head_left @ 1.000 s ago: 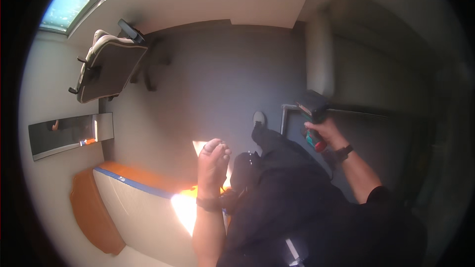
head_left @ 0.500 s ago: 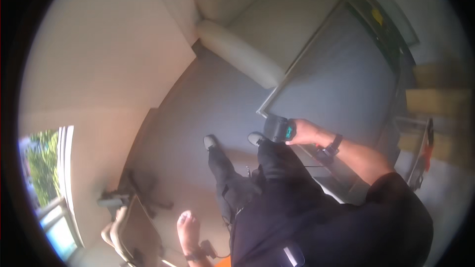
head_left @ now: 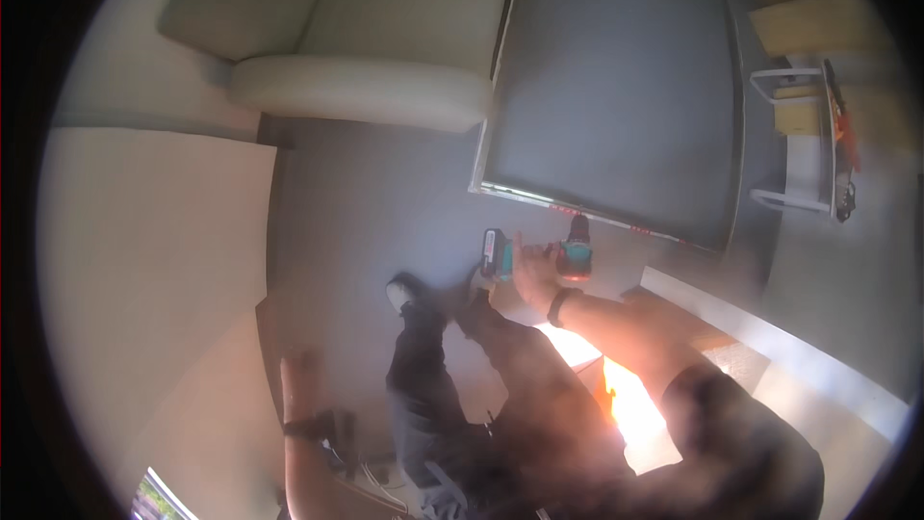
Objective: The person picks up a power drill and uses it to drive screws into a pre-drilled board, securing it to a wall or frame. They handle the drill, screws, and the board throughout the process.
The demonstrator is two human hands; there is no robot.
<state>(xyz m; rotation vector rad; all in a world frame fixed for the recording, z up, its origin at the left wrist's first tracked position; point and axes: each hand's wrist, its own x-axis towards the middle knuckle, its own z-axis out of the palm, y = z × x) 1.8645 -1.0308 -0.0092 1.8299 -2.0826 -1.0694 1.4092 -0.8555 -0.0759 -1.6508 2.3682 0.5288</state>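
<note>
From my end the right hand (head_left: 535, 274) is wrapped round the grip of 1 green and black drill (head_left: 576, 258); the drill's near the edge of a grey panel (head_left: 616, 87), can't tell if they touch; the left hand (head_left: 301, 373) is a blur, so I can't tell if it's spread or pinching; 1 pale sofa (head_left: 366, 87) sits just beside the panel.

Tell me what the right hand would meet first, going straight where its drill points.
Probably the near edge of the rectangular frame, just ahead of the drill, though depth is unclear.
</note>
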